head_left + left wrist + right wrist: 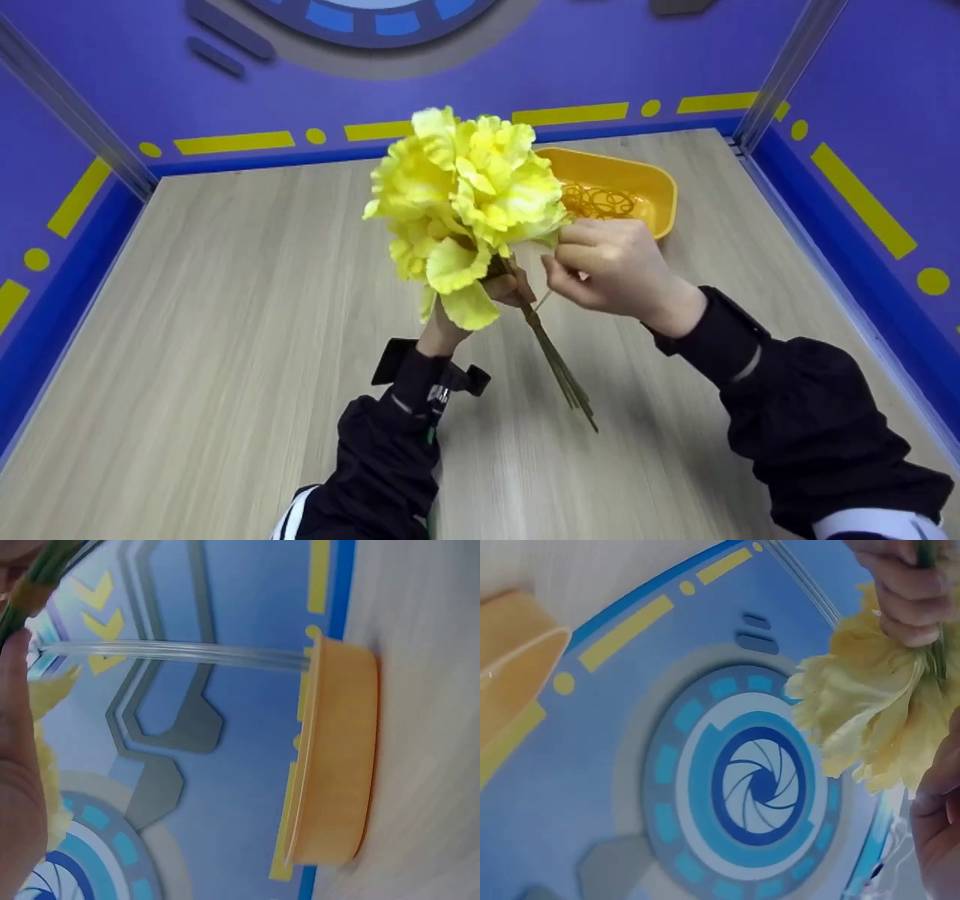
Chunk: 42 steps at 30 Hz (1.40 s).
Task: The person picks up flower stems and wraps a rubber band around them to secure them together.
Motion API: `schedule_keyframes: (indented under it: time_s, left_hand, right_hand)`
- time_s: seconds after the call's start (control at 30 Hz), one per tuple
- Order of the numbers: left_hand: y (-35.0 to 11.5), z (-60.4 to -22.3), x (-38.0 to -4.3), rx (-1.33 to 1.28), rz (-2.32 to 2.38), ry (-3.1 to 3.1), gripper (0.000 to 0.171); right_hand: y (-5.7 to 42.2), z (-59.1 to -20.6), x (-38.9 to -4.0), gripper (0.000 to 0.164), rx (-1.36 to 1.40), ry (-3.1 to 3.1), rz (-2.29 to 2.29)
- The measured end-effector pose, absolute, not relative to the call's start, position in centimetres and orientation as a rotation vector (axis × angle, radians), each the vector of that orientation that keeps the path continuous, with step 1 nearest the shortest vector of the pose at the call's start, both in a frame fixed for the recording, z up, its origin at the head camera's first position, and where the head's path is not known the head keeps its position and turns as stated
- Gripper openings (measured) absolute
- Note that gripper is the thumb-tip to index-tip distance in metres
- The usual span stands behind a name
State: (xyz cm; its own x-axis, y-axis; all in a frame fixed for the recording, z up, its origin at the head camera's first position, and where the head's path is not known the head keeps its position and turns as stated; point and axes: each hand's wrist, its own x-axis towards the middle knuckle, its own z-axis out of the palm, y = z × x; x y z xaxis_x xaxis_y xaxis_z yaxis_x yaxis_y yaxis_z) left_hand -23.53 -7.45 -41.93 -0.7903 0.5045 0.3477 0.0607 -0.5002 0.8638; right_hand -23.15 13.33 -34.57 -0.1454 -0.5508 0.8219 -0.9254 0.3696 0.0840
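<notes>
A bunch of yellow artificial flowers [495,180] is held up over the table, its thin green stems [559,367] slanting down to the right. My left hand [510,289] grips the stems just under the blooms, partly hidden behind the petals. Around the stems below that grip sits a brownish rubber band [31,596]. From it a thin stretched strand runs up to my right hand [619,262], whose curled fingers and thumb pinch it beside the flowers. In the right wrist view, left-hand fingers [911,592] wrap the stems above the petals.
Behind my right hand stands a yellow-orange plastic tub [660,184] with several rubber bands [600,201] inside. The wooden table [225,315] is bounded by purple-blue printed panels [585,67] at the back and sides, with metal posts at the corners.
</notes>
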Motion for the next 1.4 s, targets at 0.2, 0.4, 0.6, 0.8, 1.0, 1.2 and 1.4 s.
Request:
schedule_keyframes:
  time_s: [0.2,0.4,0.6,0.8,1.0,1.2,1.4]
  left_hand:
    - [-8.0,-42.0,-23.6,0.699,2.438,1.008,0.034]
    - [-7.9,-41.5,-23.6,0.595,2.608,0.599,0.022]
    - [-7.0,-39.1,-22.6,0.076,2.899,0.327,0.013]
    - [-5.8,-38.8,-22.4,-0.288,3.093,0.554,0.041]
    - [-5.4,-40.3,-22.9,-0.184,3.259,1.143,0.029]
    - [-5.6,-40.9,-22.9,0.121,3.166,1.584,0.014]
    - [-6.3,-41.6,-23.5,0.324,3.118,1.686,0.004]
  right_hand:
    - [14.3,-35.7,-23.6,0.033,1.233,-1.896,1.045]
    - [14.3,-37.4,-23.4,0.044,1.117,-1.833,1.259]
    - [13.0,-40.2,-23.0,0.045,1.092,-1.686,1.277]
    - [11.4,-43.4,-22.3,0.035,1.139,-1.770,0.975]
    - [11.5,-43.6,-21.0,0.019,1.205,-1.867,0.912]
    - [12.3,-42.5,-19.7,0.013,1.182,-2.113,1.293]
    - [13.3,-40.1,-18.9,0.013,1.106,-2.331,1.284]
